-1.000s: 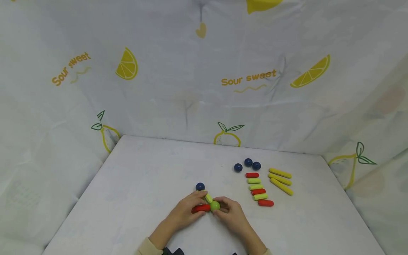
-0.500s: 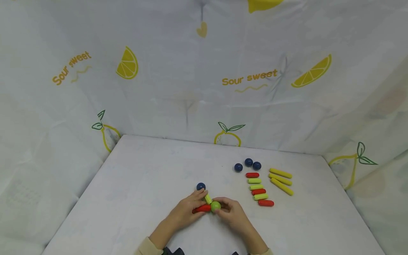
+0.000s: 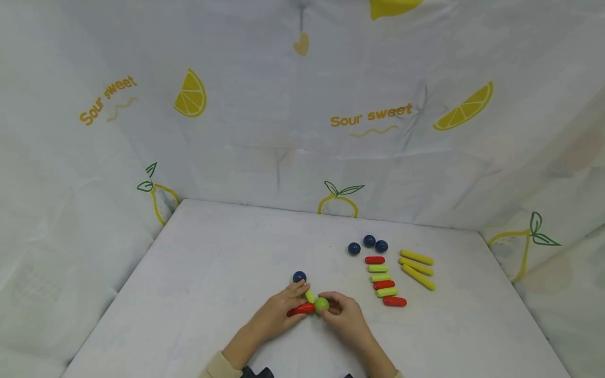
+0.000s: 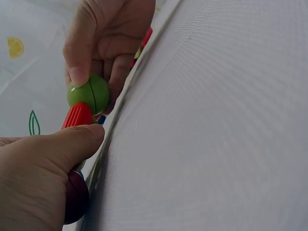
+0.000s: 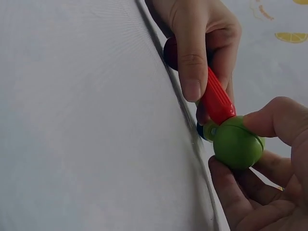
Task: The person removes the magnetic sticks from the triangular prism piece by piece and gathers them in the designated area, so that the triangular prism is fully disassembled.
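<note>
My left hand (image 3: 276, 312) grips a ribbed red rod (image 5: 217, 98), thumb along one side of it. A dark purple ball (image 4: 77, 197) shows at the rod's other end, partly covered by that hand. My right hand (image 3: 347, 317) pinches a green ball (image 5: 239, 144) between thumb and fingers, right at the rod's free end. From beside the green ball a yellow-green rod (image 3: 309, 295) slants away to a blue ball (image 3: 300, 277), with left fingertips lying over part of it.
To the right lies a column of short red rods (image 3: 394, 302) and yellow-green rods (image 3: 380, 278). Beyond it sit three blue balls (image 3: 354, 249), and farther right three longer yellow rods (image 3: 417, 257). A lemon-print cloth (image 3: 246, 131) hangs behind the white table (image 3: 198, 262).
Both hands keep their holds and stay almost in place. The green ball and red rod have edged very slightly to the right.
</note>
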`<state>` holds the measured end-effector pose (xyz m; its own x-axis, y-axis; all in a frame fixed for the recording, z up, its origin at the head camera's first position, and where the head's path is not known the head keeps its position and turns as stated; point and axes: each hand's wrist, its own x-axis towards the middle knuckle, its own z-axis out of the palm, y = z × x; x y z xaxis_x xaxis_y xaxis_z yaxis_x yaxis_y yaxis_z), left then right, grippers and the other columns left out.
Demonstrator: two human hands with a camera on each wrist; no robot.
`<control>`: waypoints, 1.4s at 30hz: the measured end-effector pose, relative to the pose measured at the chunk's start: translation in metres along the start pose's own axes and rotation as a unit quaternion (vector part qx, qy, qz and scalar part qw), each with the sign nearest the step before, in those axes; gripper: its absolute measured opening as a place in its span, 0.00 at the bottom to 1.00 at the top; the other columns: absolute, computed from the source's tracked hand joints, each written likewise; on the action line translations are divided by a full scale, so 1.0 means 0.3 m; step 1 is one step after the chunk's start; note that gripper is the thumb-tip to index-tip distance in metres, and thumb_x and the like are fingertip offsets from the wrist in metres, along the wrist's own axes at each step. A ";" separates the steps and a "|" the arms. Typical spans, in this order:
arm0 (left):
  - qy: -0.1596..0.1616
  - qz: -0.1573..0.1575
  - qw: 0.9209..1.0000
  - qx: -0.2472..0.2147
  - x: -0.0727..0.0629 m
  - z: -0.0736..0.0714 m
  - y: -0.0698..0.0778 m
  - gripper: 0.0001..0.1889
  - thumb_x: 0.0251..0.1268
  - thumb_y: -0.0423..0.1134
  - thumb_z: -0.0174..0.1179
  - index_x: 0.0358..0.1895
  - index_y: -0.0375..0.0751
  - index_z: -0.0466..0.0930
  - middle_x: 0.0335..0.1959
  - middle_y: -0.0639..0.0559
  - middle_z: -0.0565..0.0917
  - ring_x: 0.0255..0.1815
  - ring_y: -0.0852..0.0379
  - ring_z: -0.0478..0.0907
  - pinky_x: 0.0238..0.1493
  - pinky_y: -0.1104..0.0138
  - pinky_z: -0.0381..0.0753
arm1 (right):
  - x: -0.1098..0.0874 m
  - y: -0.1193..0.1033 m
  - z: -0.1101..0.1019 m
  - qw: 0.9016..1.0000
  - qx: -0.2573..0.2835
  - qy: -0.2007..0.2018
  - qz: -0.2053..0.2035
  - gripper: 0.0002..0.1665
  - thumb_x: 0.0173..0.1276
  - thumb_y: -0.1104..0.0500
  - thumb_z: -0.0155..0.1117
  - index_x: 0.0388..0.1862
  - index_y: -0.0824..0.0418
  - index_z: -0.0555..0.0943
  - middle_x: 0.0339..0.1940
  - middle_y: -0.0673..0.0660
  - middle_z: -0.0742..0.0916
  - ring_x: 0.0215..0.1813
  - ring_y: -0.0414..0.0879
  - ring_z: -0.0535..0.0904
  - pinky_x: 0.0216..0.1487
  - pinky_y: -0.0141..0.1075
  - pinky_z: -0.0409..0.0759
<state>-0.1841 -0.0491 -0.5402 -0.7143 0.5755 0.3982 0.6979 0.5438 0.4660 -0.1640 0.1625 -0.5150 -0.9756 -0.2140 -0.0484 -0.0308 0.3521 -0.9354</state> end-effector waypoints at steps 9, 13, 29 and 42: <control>0.006 -0.023 1.000 0.002 -0.002 -0.012 0.008 0.14 0.58 0.41 0.66 0.47 0.42 0.85 0.65 0.50 0.74 0.68 0.50 0.68 0.63 0.57 0.73 | 0.001 -0.010 -0.026 0.995 -0.009 0.095 0.024 0.21 0.57 0.63 0.69 0.51 0.61 0.80 0.51 0.57 0.84 0.53 0.49 0.80 0.52 0.32 0.82; 0.004 -0.049 0.999 -0.011 -0.008 -0.021 0.008 0.14 0.59 0.42 0.66 0.48 0.43 0.85 0.66 0.51 0.73 0.68 0.50 0.67 0.63 0.56 0.73 | 0.012 -0.013 -0.081 0.986 0.037 0.149 0.058 0.23 0.61 0.64 0.67 0.56 0.60 0.78 0.56 0.57 0.82 0.60 0.50 0.77 0.58 0.32 0.78; -0.013 -0.061 0.997 -0.039 -0.012 0.003 0.002 0.16 0.59 0.41 0.65 0.51 0.42 0.83 0.67 0.52 0.71 0.70 0.50 0.64 0.65 0.55 0.70 | 0.218 0.040 -0.172 0.978 0.015 0.193 0.076 0.25 0.63 0.62 0.65 0.60 0.61 0.75 0.61 0.61 0.78 0.64 0.54 0.73 0.63 0.45 0.74; -0.012 -0.063 0.997 -0.046 -0.006 0.000 0.008 0.16 0.58 0.41 0.66 0.50 0.42 0.83 0.67 0.52 0.71 0.70 0.52 0.64 0.66 0.55 0.69 | 0.303 0.059 -0.148 0.976 -0.050 0.198 0.071 0.26 0.61 0.63 0.66 0.59 0.63 0.76 0.58 0.64 0.80 0.57 0.55 0.77 0.61 0.48 0.77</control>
<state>-0.1812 -0.0489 -0.5397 -0.7940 0.5213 0.3129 0.5939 0.5550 0.5824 -0.2628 0.1899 -0.5203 -0.9786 0.2049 -0.0178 0.1092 0.4443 -0.8892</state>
